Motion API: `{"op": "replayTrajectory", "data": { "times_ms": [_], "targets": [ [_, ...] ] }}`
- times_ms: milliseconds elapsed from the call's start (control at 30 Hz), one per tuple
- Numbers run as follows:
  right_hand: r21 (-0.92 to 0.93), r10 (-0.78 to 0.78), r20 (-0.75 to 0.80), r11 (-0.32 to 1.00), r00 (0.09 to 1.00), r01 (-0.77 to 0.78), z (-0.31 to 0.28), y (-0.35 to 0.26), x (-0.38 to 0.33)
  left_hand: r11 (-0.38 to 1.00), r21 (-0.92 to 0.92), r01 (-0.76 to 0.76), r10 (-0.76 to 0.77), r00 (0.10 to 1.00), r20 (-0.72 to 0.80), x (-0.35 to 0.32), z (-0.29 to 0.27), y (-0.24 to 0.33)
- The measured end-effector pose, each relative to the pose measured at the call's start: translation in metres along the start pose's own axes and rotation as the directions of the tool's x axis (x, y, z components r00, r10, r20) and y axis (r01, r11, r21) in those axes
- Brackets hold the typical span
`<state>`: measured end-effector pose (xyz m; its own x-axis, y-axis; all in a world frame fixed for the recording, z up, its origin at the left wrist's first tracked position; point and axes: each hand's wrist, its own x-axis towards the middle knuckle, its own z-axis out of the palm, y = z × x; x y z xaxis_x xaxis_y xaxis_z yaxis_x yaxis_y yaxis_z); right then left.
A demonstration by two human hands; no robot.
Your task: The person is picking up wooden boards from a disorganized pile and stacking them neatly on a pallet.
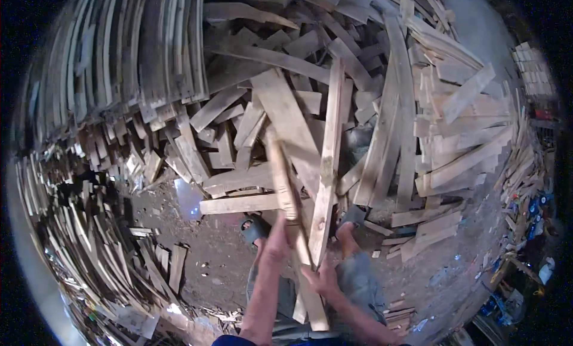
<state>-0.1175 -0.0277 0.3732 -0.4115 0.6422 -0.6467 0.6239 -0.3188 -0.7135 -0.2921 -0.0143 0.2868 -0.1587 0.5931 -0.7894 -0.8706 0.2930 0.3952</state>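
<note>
My left hand [279, 237] is closed at the edge of a pale wooden board [280, 173] with a rough, notched side, its far end blurred. Part of that hand's grip is hidden behind the wood. My right hand [323, 278] is closed around the near end of a long, narrow plank [328, 161], which points away from me with a dark knot midway along it. Between my legs another length of pale wood [311, 304] slants toward me; whether it joins the notched board, I cannot tell.
Ahead lies a heap of loose offcuts, with a wide board [289, 110] leaning on it. Tall stacked slats [125, 47] stand at the far left, bundled sticks [101, 232] at the near left. More planks [462, 143] pile up on the right. My sandalled feet [255, 228] stand on the dirt floor [221, 256].
</note>
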Motion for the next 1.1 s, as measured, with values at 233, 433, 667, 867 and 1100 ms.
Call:
{"op": "replayTrajectory", "data": {
  "times_ms": [233,433,667,867,1100],
  "targets": [
    [-0.376,0.122,-0.021,0.919,0.992,-0.121,-0.023,-0.034,-0.039,1.0,-0.008,-0.009,0.008,0.99,-0.14,-0.047,0.068,-0.022],
    [-0.331,0.141,0.077,0.937,0.987,-0.108,-0.038,-0.045,-0.046,0.971,0.047,0.234,-0.237,0.969,0.069,-0.037,0.031,-0.028],
    [-0.464,0.176,0.206,0.884,0.963,-0.063,-0.036,-0.044,-0.04,0.951,-0.053,0.304,-0.297,0.948,0.117,-0.012,-0.026,-0.056],
    [-0.188,-0.131,0.103,0.971,0.986,0.149,-0.063,0.005,0.076,0.914,-0.097,0.393,-0.402,0.91,-0.104,-0.041,-0.08,-0.008],
    [-0.35,-0.078,-0.215,0.937,0.973,-0.003,-0.026,0.193,0.395,0.927,-0.001,0.374,-0.35,0.867,-0.355,-0.104,-0.129,0.049]
  ]
}}
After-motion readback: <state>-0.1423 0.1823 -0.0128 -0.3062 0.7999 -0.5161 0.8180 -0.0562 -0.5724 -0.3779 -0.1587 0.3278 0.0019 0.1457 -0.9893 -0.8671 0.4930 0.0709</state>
